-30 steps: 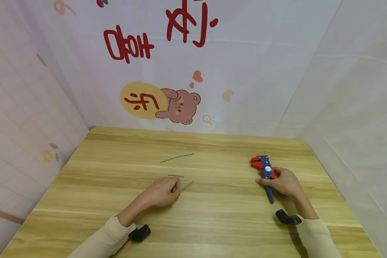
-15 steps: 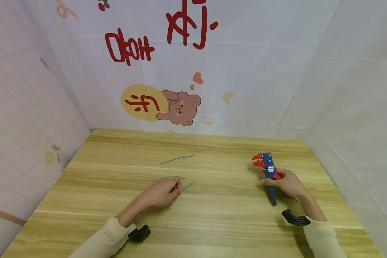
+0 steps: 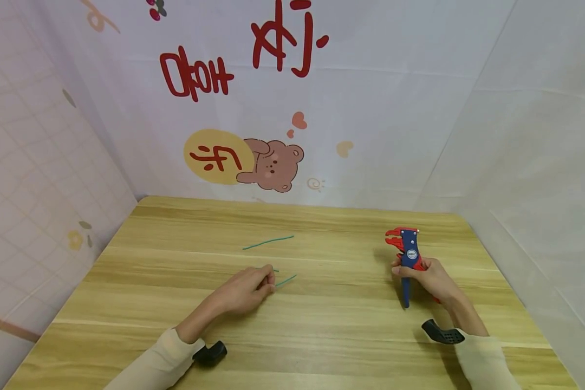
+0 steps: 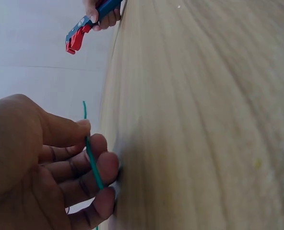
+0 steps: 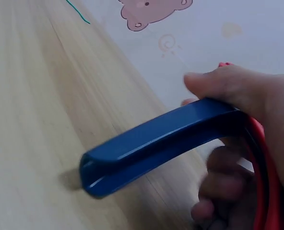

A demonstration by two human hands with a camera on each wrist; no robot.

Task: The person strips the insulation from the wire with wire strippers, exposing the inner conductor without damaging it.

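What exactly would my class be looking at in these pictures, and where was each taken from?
There's no machine here, just a person's two bare hands. The wide picture comes from a camera worn on the head, looking forward and down; the two closer ones come from cameras on the left and right wrists. On the wooden table lies a thin green strand; another strand is partly hidden by the left hand, which pinches a third strand. The right hand holds a red-and-blue plier-like tool.
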